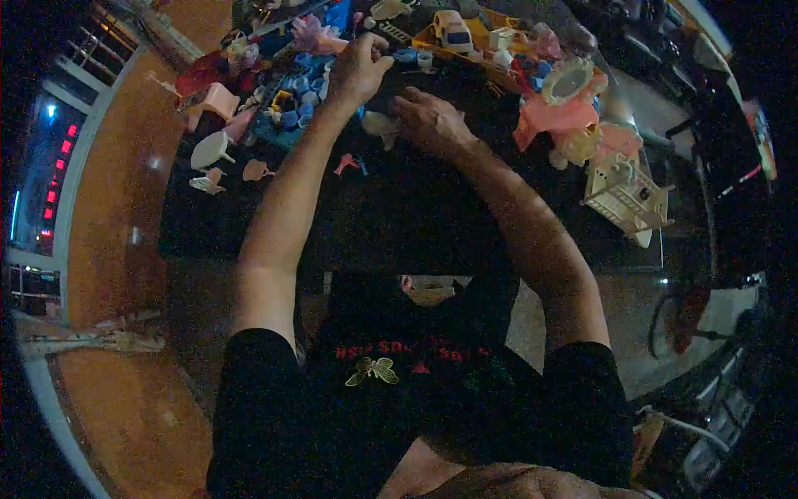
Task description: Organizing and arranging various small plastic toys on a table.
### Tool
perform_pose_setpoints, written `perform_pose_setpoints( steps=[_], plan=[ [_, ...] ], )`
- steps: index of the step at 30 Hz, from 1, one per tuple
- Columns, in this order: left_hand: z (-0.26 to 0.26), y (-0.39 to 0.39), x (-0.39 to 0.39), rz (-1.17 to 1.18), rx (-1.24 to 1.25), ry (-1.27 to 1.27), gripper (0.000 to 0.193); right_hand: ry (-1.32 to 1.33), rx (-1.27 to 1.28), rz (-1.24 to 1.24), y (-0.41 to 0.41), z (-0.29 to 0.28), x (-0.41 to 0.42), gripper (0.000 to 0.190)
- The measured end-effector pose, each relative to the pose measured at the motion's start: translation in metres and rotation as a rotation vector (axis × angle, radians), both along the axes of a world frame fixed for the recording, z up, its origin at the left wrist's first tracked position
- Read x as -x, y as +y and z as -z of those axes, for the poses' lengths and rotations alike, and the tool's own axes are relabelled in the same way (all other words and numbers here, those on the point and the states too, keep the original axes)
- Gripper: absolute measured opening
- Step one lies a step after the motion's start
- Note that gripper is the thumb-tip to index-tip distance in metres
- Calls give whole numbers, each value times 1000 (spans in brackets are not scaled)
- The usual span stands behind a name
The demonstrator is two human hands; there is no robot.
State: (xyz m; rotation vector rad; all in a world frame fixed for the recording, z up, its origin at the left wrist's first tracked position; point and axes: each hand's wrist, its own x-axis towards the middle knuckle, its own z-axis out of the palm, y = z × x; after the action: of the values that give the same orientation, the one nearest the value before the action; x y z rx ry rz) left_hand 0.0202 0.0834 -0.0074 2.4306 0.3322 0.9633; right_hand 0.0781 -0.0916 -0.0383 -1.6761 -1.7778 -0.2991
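Note:
My left hand (360, 70) reaches to the far side of a dark table, fingers curled and thumb apart. Whether it pinches anything small is too dim to tell. Next to its fingertips lie a small toy ladder (395, 33) and a blue and white toy piece (413, 58). Lower and to the right, my right hand (433, 121) hovers or rests with fingers bent down. Beside its fingertips is a pale, whitish piece (380, 125), blurred; I cannot tell if the hand touches it. A small pink toy part (346, 164) lies nearer to me.
Blue toy pieces (305, 93) are heaped at left, near a white toy table (211, 150) and a pink toy chair (215, 103). A toy van (452, 31) stands by a yellow tray (430, 41). At right are an oval-framed toy mirror (567, 81) and a cream toy crib (626, 196).

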Motion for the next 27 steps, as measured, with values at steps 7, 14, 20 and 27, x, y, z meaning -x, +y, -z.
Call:
perform_pose_setpoints(
  steps=[7,14,20,27],
  plan=[
    [7,-41,-111,50,-165,-14,38,0,-8,77,-25,22,-40,21],
    [38,2,-190,-27,-33,31,64,82,54,-32,-1,4,-18,31],
    [29,-24,-218,-9,-254,140,76,67,-13,1,-2,20,-28,25],
    [37,33,-236,-157,-73,152,49,37,-2,-45,14,10,-13,27]
  ],
)
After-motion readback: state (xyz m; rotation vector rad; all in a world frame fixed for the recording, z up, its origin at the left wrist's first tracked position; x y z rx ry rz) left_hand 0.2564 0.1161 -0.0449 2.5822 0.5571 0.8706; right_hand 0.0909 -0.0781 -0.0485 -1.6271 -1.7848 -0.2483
